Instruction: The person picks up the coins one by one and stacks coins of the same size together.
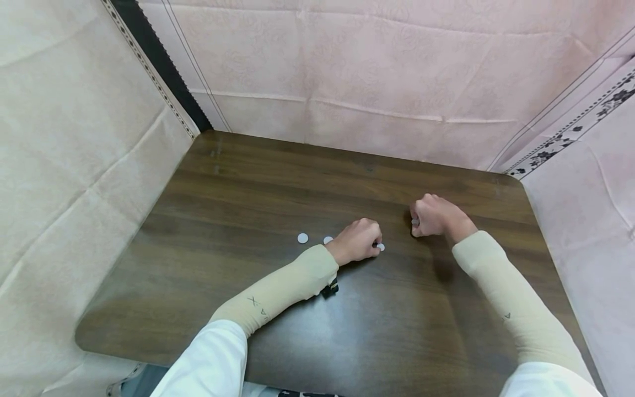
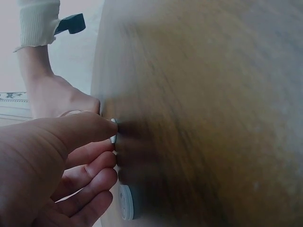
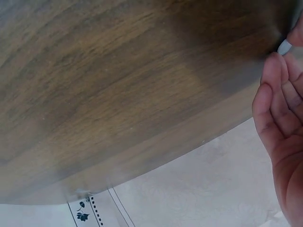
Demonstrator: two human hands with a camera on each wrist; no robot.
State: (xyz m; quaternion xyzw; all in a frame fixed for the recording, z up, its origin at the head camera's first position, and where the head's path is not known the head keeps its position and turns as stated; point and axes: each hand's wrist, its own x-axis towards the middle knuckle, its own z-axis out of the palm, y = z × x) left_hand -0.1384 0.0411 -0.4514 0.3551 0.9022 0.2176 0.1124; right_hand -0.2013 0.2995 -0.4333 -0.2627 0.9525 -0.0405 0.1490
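Note:
My left hand (image 1: 355, 241) is low over the middle of the wooden table, its thumb and fingertips pinching a small round white disc (image 1: 381, 247). In the left wrist view that disc (image 2: 113, 132) shows nearly edge-on at the thumb tip. Beside the same hand lies another white disc (image 1: 328, 240), partly covered by it. A third white disc (image 1: 302, 238) rests flat farther left. To the right, my right hand (image 1: 435, 216) pinches a white disc (image 1: 415, 221) just over the tabletop. Only the rim of this disc (image 3: 284, 48) shows in the right wrist view.
The brown wooden table (image 1: 238, 193) has rounded corners. Pale patterned cloth (image 1: 367, 77) hangs behind it and along both sides. A small black device (image 1: 329, 288) sits under my left wrist.

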